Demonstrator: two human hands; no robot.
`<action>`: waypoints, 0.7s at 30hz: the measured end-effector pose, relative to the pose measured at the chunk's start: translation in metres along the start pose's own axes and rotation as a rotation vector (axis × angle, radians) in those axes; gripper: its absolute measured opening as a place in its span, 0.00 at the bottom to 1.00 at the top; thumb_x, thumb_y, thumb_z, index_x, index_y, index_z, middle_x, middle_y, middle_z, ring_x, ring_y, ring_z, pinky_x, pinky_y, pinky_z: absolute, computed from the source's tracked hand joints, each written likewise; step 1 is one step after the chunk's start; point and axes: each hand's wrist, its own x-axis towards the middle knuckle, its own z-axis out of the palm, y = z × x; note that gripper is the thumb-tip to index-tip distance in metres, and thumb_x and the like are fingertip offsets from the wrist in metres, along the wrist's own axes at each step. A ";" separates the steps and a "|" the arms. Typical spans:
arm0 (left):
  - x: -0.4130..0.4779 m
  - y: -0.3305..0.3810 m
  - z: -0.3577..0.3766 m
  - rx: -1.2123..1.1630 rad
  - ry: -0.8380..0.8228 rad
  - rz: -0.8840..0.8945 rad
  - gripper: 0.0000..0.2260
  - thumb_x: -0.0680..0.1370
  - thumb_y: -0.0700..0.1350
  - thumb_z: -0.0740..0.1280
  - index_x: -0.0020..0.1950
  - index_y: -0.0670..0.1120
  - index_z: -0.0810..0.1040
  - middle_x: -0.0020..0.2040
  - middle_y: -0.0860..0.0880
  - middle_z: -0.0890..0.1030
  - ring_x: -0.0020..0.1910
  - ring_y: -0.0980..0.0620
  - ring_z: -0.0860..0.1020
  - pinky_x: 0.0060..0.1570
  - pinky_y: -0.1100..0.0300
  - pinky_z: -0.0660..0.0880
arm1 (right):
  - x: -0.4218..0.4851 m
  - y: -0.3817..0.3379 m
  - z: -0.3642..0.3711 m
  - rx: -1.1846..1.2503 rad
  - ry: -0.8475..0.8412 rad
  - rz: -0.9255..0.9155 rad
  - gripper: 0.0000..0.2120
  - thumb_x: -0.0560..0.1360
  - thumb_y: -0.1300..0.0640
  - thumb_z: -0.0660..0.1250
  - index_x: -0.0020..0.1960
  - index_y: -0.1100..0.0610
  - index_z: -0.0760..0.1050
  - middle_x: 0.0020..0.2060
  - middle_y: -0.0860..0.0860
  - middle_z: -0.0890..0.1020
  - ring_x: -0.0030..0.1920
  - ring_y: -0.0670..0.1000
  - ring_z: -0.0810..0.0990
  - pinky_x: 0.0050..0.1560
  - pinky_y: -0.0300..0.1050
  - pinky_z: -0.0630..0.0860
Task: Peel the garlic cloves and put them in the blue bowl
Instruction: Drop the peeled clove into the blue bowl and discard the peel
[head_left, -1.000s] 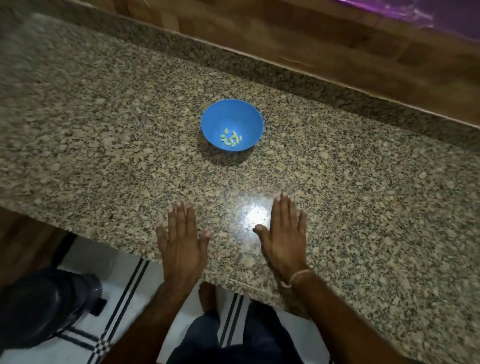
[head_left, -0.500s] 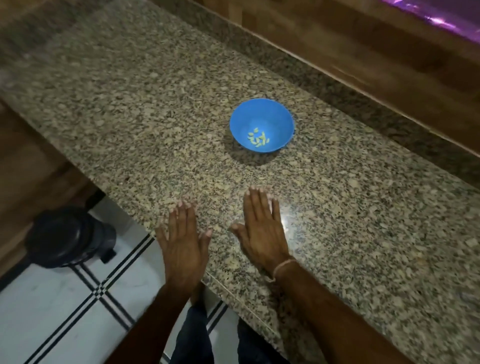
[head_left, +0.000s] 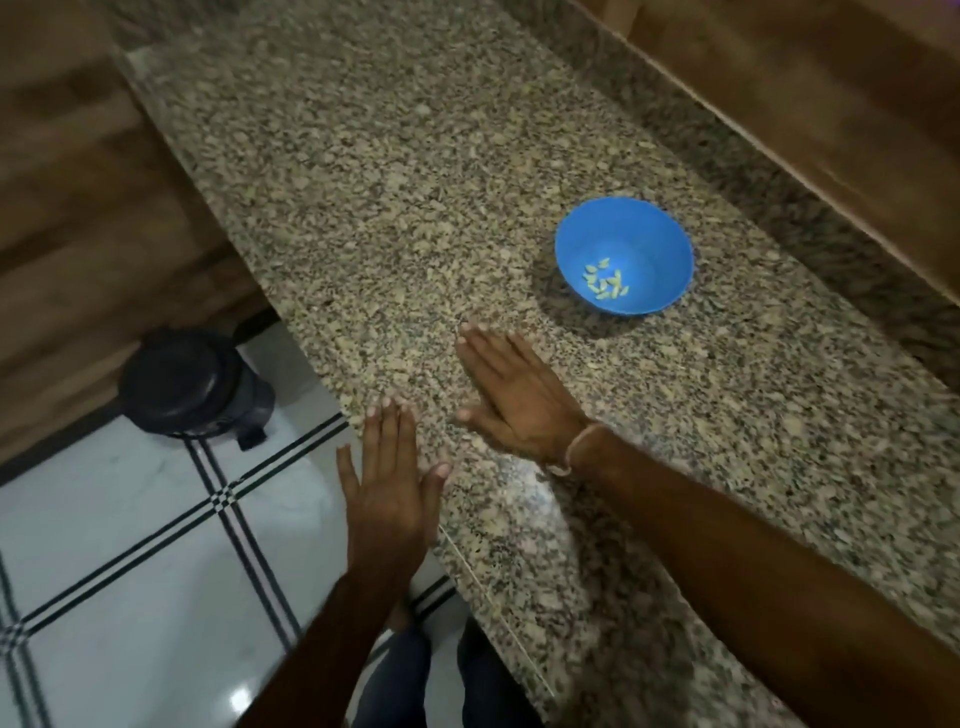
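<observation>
A speckled brown-and-grey granite worktop (head_left: 415, 182) is seen running diagonally across the view, and on it, towards the far right, a round blue plastic bowl (head_left: 655, 243) is set upright with its mouth facing up. Small pale yellow-green peeled garlic cloves (head_left: 605, 283) are gathered in a loose cluster at the bottom of the bowl. Each clove is longer than it is wide, and their long axes are turned every which way, with no shared direction to be made out.

Now to the hands. The right grip (head_left: 514, 395), a bare hand, is laid palm down on the worktop, near the bowl but apart from it. Its fingers are held straight and close together, pointing to the far left, with the thumb spread out to the side, and nothing is held. A pale thread band (head_left: 575, 448) is worn at that wrist.

The left grip (head_left: 387, 493), also bare, is stretched out flat at the near edge of the worktop. Its fingers are straight and pressed together, pointing away from the person, and the thumb is splayed towards the right grip. Only the fingertips are placed over the stone, while the palm is hung over the floor. Contact with the edge cannot be told.

Below, white floor tiles with black lines (head_left: 130, 545) are visible, and a round black bin (head_left: 192, 384) is stood against the wooden cabinet front (head_left: 93, 182).
</observation>
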 end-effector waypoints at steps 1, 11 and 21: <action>-0.001 0.000 0.000 0.000 0.003 0.005 0.31 0.84 0.55 0.59 0.83 0.41 0.61 0.84 0.42 0.57 0.84 0.43 0.55 0.79 0.36 0.50 | -0.016 -0.007 0.003 0.003 0.005 -0.036 0.40 0.85 0.33 0.50 0.86 0.59 0.50 0.86 0.56 0.50 0.86 0.55 0.47 0.84 0.59 0.47; -0.005 0.008 -0.004 0.011 -0.099 -0.025 0.32 0.85 0.62 0.49 0.85 0.44 0.56 0.85 0.46 0.54 0.85 0.45 0.50 0.80 0.38 0.45 | -0.157 -0.054 0.011 0.117 0.085 0.600 0.39 0.85 0.35 0.46 0.85 0.57 0.37 0.85 0.53 0.37 0.84 0.53 0.35 0.84 0.63 0.44; -0.004 0.003 -0.009 -0.002 -0.154 -0.006 0.32 0.85 0.62 0.48 0.85 0.44 0.54 0.86 0.47 0.51 0.85 0.46 0.47 0.78 0.35 0.44 | -0.072 -0.074 0.017 0.193 0.078 0.392 0.39 0.87 0.35 0.47 0.85 0.58 0.38 0.85 0.56 0.37 0.84 0.53 0.34 0.84 0.60 0.39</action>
